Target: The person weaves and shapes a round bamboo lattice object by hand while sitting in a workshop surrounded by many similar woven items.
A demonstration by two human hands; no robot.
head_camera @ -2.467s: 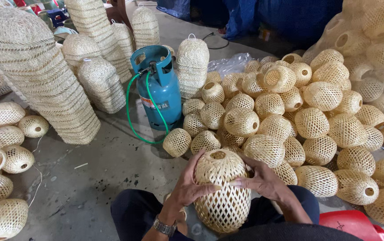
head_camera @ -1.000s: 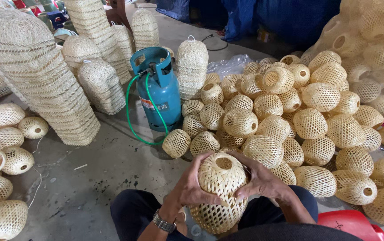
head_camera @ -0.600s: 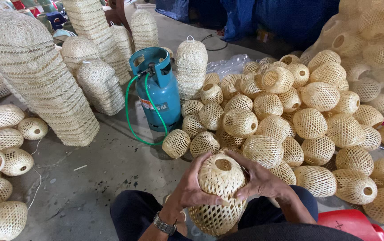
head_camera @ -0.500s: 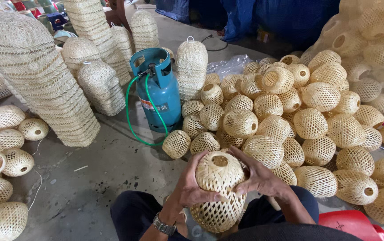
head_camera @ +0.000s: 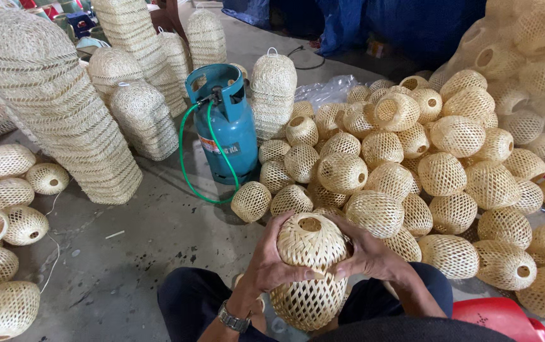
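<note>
Both hands, left hand [head_camera: 272,263] and right hand [head_camera: 364,253], wrap the woven bamboo lampshade [head_camera: 310,269] (opening upward), steadying it over the lap; finished shades [head_camera: 449,164] lie beyond.

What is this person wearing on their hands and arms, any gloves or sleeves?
No gloves: both the left hand and the right hand are bare, and so are the forearms. A metal wristwatch with a link band sits on the left wrist. No rings can be made out.

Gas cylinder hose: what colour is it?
Green; the hose loops from the teal gas cylinder onto the floor, clearest in the head view.
</note>
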